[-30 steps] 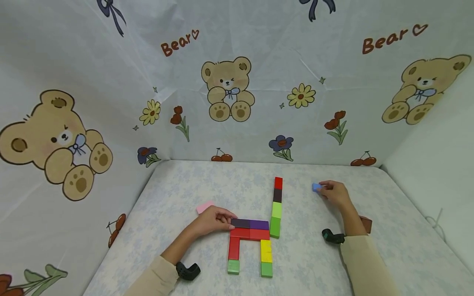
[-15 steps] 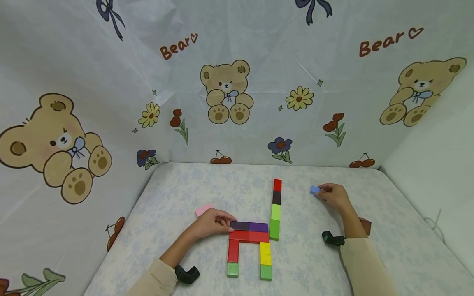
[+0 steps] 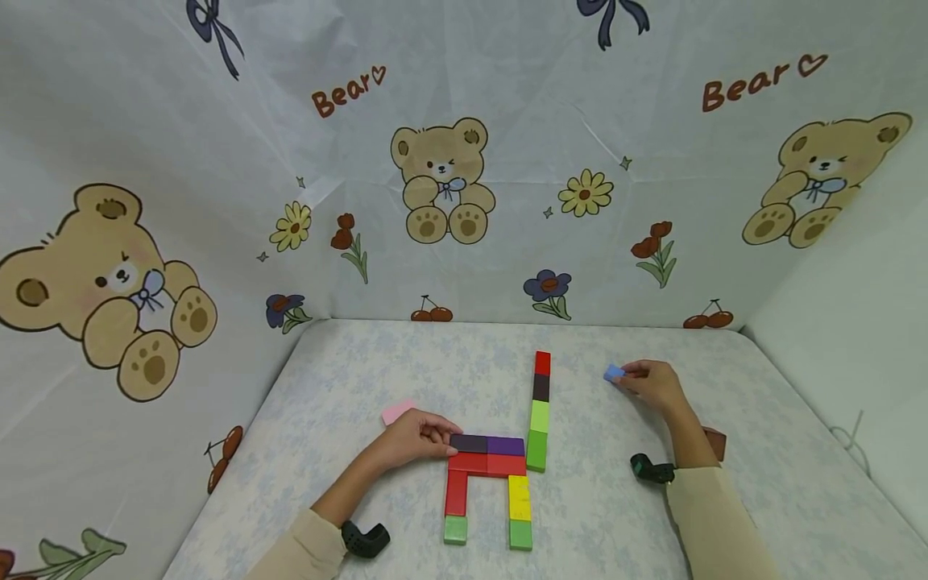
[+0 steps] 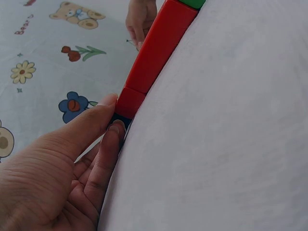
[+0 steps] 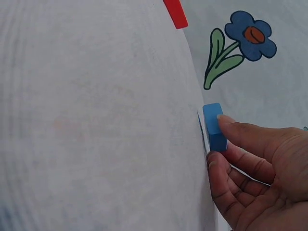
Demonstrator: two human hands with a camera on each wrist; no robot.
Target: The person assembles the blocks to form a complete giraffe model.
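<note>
In the head view, my right hand (image 3: 654,385) pinches a small blue block (image 3: 612,373) between thumb and fingers at the right. The right wrist view shows that blue block (image 5: 215,127) from close up. My left hand (image 3: 415,439) grips the left end of a dark block (image 3: 469,444), with thumb and fingertips on it. Against the dark block's right end lies a purple block (image 3: 506,446). Red blocks (image 3: 487,464) adjoin this row, and two legs run toward me, one red and green, one yellow and green (image 3: 519,535).
A column of green, dark and red blocks (image 3: 539,416) runs away from me off the figure's right end. Behind my left hand lies a pink block (image 3: 397,412). A brown block (image 3: 714,442) is partly hidden by my right forearm. Patterned cloth (image 3: 522,242) hangs beyond the table.
My right hand has shifted the blue block slightly left, and the block has turned a little. The left hand keeps its place on the dark block. The view has tilted up slightly.
</note>
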